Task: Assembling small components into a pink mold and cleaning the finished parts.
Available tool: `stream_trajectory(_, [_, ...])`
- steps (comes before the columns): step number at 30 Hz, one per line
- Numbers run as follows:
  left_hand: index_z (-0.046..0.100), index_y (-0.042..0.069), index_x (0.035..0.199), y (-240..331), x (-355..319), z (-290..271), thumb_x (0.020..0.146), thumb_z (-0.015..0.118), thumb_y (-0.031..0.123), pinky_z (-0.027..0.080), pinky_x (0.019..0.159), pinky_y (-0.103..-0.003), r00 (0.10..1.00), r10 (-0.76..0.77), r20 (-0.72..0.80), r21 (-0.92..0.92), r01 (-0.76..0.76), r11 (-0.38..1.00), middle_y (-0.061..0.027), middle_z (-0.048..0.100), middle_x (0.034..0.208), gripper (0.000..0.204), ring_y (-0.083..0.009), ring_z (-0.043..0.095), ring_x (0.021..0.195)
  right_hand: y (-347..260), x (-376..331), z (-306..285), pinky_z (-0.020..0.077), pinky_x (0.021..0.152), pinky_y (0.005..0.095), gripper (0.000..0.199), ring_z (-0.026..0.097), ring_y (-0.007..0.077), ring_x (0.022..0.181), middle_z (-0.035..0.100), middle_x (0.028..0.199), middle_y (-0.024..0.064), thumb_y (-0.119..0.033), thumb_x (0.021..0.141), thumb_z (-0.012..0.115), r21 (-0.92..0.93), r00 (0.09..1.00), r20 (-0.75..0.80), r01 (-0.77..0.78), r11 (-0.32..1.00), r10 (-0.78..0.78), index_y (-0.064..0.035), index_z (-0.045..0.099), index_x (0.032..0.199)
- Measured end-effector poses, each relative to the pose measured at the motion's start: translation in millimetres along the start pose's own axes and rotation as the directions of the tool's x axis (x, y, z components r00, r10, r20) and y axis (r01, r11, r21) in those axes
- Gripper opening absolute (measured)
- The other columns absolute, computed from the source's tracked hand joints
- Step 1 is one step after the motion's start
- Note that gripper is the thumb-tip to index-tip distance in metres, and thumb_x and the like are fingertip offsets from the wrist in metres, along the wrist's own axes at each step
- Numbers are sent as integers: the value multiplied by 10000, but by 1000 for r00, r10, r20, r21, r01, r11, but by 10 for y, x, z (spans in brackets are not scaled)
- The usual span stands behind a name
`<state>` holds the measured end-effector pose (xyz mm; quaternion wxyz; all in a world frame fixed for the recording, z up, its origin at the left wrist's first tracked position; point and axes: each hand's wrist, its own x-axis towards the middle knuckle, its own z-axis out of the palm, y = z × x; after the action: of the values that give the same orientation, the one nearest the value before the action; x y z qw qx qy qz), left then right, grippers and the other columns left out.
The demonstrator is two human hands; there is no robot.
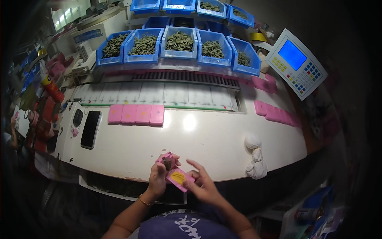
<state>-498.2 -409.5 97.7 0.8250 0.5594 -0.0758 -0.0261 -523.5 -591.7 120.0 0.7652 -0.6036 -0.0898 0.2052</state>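
My left hand (158, 177) is closed around a small pink packet (170, 155), which is open at the top with dark, dried, leafy material showing inside. Thumb and fingers of my right hand (203, 186) pinch a pink piece (185, 186) with a yellow patch, right beside the packet; its index finger is stretched out. Whether this piece is the packet's flap or a separate part, I cannot tell. Both hands are over the front edge of the white worktop (207, 147). Several closed pink packets (136, 114) stand in a row farther back on the left.
Blue bins (179, 42) of dried, greenish twisted material line the back above a white segmented strip (159, 93). A phone (90, 129) lies left, a white cloth bundle (256, 157) right. More pink packets (277, 114) and a control panel (296, 63) are at the right. An open drawer (184, 198) is below.
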Motion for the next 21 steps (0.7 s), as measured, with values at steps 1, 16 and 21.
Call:
stream_trajectory(1, [565,-15,1192,-17,26,20,977,354,683,477,957,-328,1000,-4,14,-140,6,990,-119,623,1107,761,-182,586,1062,28,-49,112,466,856,241,645,585,108,962,612,1081,81,-52,986,596,23,999,-41,24,999,-23,-24,237,1521])
stream_trajectory(16, [673,-49,872,159,104,332,1058,276,409,530,626,-297,904,-381,-195,-160,354,922,-114,653,716,634,-176,624,616,-307,260,-41,427,988,419,657,458,313,1205,450,1405,162,-135,755,798,-770,839,123,418,482,-531,-75,549,1360])
stream_trajectory(21, [656,-40,897,85,82,308,1071,276,370,533,634,-293,941,-276,-198,-68,267,961,-109,662,793,586,-171,630,621,-301,331,-157,498,832,361,451,556,258,1014,654,1204,67,-50,685,784,-822,544,419,567,-49,-727,-134,728,1125])
